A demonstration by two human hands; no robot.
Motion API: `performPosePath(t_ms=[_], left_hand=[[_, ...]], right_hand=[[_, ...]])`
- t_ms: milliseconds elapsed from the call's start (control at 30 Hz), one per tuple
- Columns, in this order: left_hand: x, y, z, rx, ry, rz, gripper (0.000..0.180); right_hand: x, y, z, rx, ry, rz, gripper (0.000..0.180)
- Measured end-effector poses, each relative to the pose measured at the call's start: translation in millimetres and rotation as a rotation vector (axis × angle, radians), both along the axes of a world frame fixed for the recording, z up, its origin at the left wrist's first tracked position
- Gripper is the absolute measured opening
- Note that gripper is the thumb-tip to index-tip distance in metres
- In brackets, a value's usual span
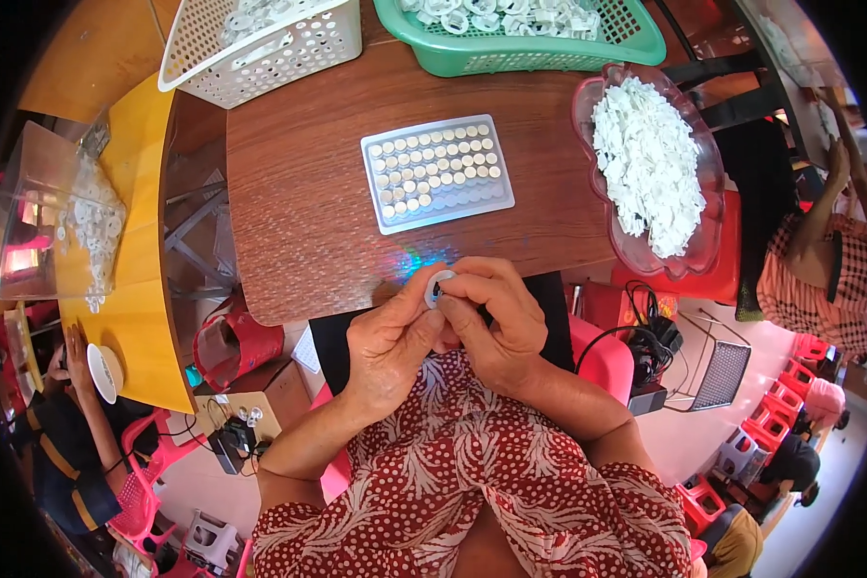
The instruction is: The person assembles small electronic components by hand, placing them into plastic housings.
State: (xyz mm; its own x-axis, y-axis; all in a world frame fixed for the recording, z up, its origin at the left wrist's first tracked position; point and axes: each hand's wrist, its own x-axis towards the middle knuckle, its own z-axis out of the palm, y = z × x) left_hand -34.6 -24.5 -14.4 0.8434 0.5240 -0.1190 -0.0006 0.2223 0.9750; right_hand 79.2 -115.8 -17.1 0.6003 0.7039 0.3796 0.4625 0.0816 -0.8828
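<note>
In front of my chest, near the table's front edge, both hands meet at a small round white plastic piece (433,292) with a dark middle. My left hand (387,337) pinches its left side between thumb and fingertips. Closed at its right side, my right hand (499,313) has thumb and index finger pressed on the piece; anything tiny between those fingertips is hidden. Just beyond my hands lies a clear plastic tray (387,223) on the brown table (299,193). Rows of small round button cells (438,159) fill most of it, and several pockets at its near right are bare.
A white basket (289,63) and a green basket (539,60) of white plastic rings stand at the far edge. A reddish clear bowl (636,255) of small white pieces is at the right. Left is a yellow table (144,260) with a clear bin (39,212); other people sit on both sides.
</note>
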Motion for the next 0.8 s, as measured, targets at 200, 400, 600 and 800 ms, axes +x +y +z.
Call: performPosePath(t_ms=[200, 400, 600, 800], left_hand=[[-1, -3, 0, 0.009, -0.001, 0.025, 0.041], [-2, -4, -2, 0.019, 0.023, 0.035, 0.042], [-4, -5, -5, 0.028, 0.016, 0.053, 0.042], [-4, -6, -3, 0.022, 0.002, 0.049, 0.043]], right_hand=[[-6, 0, -3, 0.006, 0.016, -0.005, 0.018], [-6, 0, -2, -0.028, 0.106, 0.006, 0.015], [-8, 0, 4, -0.062, 0.266, 0.025, 0.013], [-8, -2, 3, -0.038, 0.313, 0.052, 0.012]])
